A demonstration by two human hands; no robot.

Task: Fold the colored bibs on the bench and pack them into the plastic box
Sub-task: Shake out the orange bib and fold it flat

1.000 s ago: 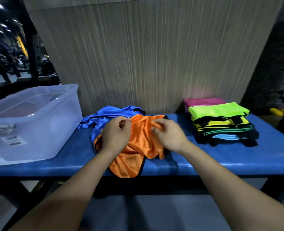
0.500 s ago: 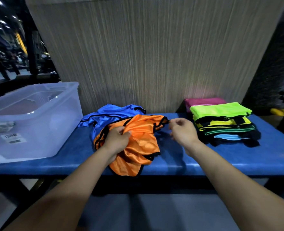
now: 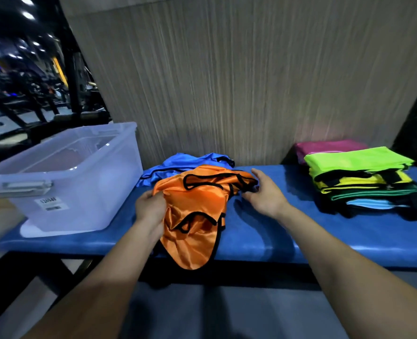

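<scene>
A crumpled orange bib (image 3: 197, 204) with black trim lies on the blue bench (image 3: 288, 236), its lower end hanging over the front edge. My left hand (image 3: 150, 209) grips the bib's left edge. My right hand (image 3: 263, 194) holds the bib's right side at the black trim, thumb raised. A blue bib (image 3: 185, 163) lies bunched behind the orange one. The clear plastic box (image 3: 78, 179) stands on the bench to the left, open at the top.
A stack of folded bibs (image 3: 363, 182), lime green on top with yellow, green and light blue below, sits at the bench's right end, a pink one (image 3: 324, 146) behind it. A ribbed wall panel rises behind the bench. Gym equipment fills the dark left background.
The orange bib has been spread wider across the bench. My right hand moved right with the bib's trim; my left hand shifted to the bib's left edge.
</scene>
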